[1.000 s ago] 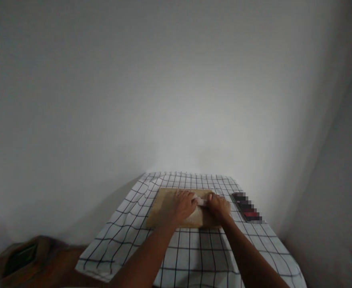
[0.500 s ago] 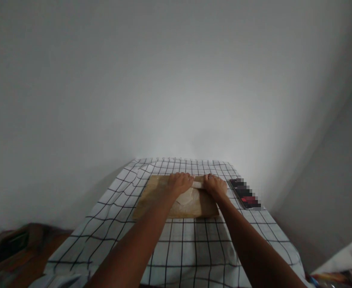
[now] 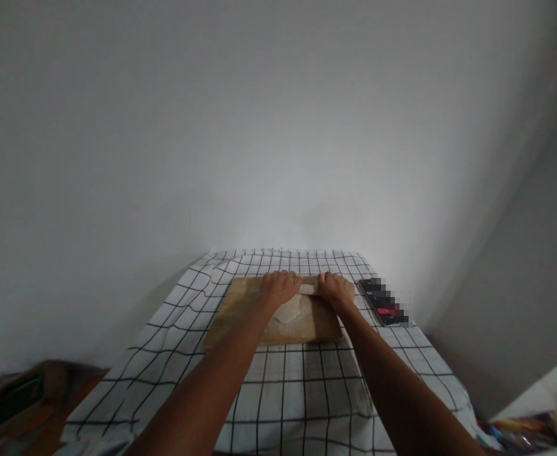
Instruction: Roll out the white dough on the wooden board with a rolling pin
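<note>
Both my hands grip a pale rolling pin [image 3: 309,289], whose middle shows between them. My left hand [image 3: 280,287] is closed over the pin's left part, and my right hand [image 3: 336,290] wraps its right part. Just on the near side of the pin lies a flat, pale sheet of dough [image 3: 288,311], partly hidden by my left hand and forearm. Under it all is a wooden board [image 3: 231,307] with a light dusting, perhaps flour, around the dough.
A white cloth with dark grid lines [image 3: 269,396] covers the table. To the right of the board lies a flat, dark thing [image 3: 372,296], partly blurred out. Walls rise behind and to the right. Boxes [image 3: 26,392] sit low at left, and mixed items [image 3: 530,434] at lower right.
The view has shifted a little, so everything sits slightly farther left. My hands keep their hold on the rolling pin at the far side of the dough.
</note>
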Action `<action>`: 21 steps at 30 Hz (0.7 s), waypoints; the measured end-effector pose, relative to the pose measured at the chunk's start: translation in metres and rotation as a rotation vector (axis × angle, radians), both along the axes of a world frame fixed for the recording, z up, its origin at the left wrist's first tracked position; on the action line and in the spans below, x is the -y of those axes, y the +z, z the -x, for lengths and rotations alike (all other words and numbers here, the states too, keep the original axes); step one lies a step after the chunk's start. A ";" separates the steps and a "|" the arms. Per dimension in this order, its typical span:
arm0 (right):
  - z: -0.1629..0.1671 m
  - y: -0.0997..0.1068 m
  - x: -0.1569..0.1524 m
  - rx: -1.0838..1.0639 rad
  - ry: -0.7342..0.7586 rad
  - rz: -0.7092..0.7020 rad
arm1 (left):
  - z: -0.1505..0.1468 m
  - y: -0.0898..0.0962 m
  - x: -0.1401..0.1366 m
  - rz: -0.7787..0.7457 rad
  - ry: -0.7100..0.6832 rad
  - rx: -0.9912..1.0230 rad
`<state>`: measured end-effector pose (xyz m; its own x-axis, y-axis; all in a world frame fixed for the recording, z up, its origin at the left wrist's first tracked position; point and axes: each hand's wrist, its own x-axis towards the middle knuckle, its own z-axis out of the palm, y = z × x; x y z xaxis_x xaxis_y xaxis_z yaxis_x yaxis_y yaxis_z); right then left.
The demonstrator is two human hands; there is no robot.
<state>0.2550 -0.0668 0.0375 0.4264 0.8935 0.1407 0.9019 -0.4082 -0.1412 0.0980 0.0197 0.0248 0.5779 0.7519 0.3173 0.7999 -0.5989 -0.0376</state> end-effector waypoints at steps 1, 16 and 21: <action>0.001 0.001 0.002 0.005 0.007 -0.003 | 0.000 -0.001 0.000 -0.005 -0.001 0.009; 0.014 -0.009 0.029 0.033 0.046 -0.120 | 0.017 -0.001 0.032 -0.020 -0.046 0.187; 0.020 0.000 0.047 0.035 0.094 -0.123 | 0.021 -0.001 0.040 -0.024 -0.058 0.203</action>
<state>0.2345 -0.1137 0.0378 0.3349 0.9043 0.2647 0.9405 -0.3037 -0.1524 0.0769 -0.0200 0.0236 0.5422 0.7100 0.4494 0.7568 -0.6450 0.1059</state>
